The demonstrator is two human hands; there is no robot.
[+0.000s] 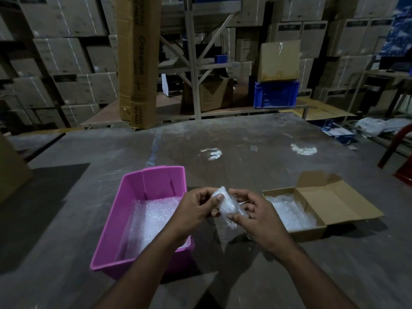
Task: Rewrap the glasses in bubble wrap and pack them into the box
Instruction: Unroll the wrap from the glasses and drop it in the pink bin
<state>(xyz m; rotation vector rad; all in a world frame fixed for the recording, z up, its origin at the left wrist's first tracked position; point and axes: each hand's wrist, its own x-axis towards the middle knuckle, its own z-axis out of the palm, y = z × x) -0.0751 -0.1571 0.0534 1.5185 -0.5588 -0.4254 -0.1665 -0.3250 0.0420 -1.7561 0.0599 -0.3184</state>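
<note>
You hold a bubble-wrapped bundle (pixel 227 205) in the air between both hands, above the table (pixel 245 139) and between the pink bin (pixel 107 228) and the open cardboard box (pixel 310 233). Your left hand (pixel 196 208) pinches its upper end with thumb and curled fingers, and your right hand (pixel 256 217) grips its lower side; neither hand is free. The wrap hides what is inside, so you cannot see from here whether a glass is fully covered. The main risk is that loose tail of wrap hanging below your right hand: if it stays untucked, the layers can unroll as you move to the box, and the glass can slip out onto the hard table. Squeezing harder to prevent that could crack thin glass or burst the bubbles. The light is dim and the wrap is clear, so an exposed rim is easy to miss. The box already holds bubble wrap (pixel 289 212); forcing the bundle in against it could press glass on glass.
</note>
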